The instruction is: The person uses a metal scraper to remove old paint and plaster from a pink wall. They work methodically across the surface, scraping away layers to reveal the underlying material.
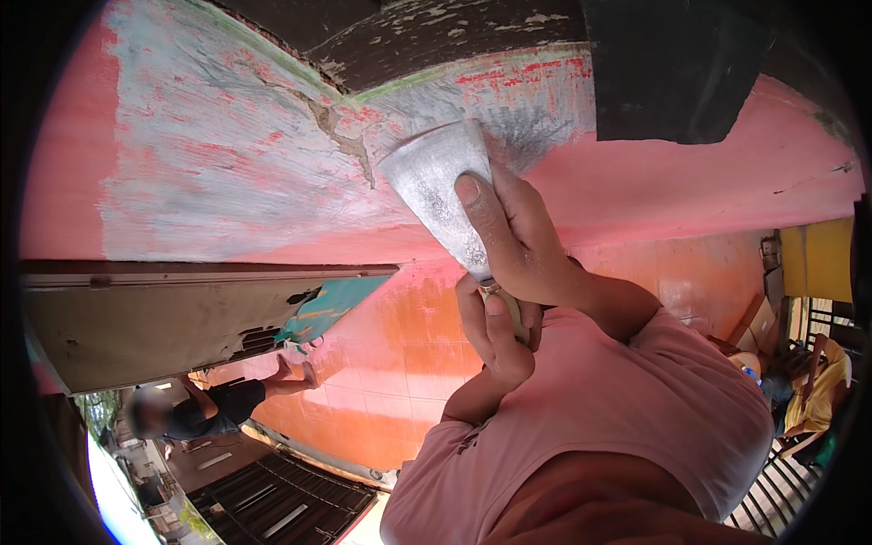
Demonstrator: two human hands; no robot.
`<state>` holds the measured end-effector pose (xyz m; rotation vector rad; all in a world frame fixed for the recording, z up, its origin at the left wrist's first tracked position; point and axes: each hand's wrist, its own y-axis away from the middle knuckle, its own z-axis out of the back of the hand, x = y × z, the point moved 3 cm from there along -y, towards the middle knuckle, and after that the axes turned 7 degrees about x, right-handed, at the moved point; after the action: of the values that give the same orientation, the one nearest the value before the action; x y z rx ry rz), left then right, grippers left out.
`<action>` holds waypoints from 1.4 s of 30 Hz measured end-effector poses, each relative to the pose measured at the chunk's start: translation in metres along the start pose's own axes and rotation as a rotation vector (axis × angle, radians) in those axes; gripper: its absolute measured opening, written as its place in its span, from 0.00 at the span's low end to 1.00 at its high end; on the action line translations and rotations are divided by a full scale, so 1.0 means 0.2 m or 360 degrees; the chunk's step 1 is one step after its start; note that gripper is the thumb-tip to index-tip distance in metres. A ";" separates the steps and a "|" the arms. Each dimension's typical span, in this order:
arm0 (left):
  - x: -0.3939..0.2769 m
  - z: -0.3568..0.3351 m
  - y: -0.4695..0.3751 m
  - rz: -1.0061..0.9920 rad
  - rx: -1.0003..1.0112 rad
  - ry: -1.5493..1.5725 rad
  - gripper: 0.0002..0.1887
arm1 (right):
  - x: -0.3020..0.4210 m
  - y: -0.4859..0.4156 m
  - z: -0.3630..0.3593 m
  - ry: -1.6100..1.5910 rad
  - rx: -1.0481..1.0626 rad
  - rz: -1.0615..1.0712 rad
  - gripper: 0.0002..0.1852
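Observation:
A broad putty knife (439, 184) with a pale, powder-dusted metal blade is held before a pink wall. My left hand (501, 334) wraps around its light handle below the blade. My right hand (521, 225) grips the blade's right side, thumb on the face and fingers behind. The blade's wide edge lies over a grey, streaked patch (204, 150) of the wall; whether it touches cannot be told. A crack (334, 129) with bare, chipped material runs just left of the blade. Pale dust clings to my right fingers.
Above is a dark, flaking wooden frame (456, 30) beside a black panel (667, 75). A worn door (170, 327) stands at the left. A person (211, 405) in dark clothes is at lower left, another (817, 388) in yellow at right. The tiled floor (381, 368) is orange.

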<state>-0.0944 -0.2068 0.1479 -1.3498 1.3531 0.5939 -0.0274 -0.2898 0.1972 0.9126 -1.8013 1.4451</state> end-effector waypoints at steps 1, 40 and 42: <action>-0.01 0.00 -0.01 -0.0060 0.0023 0.0041 0.17 | 0.03 -0.02 0.00 0.0028 0.0016 0.0097 0.12; -0.04 -0.10 0.05 0.0099 -0.0271 0.0048 0.20 | 0.01 0.01 0.02 -0.0061 0.0136 -0.0072 0.09; -0.01 -0.12 0.08 0.0105 -0.0248 0.0102 0.20 | 0.02 0.02 0.03 -0.0101 0.0188 -0.0130 0.09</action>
<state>-0.1173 -0.2247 0.1518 -1.4640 1.4317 0.7180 -0.0324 -0.2959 0.1968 1.0908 -1.7174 1.4988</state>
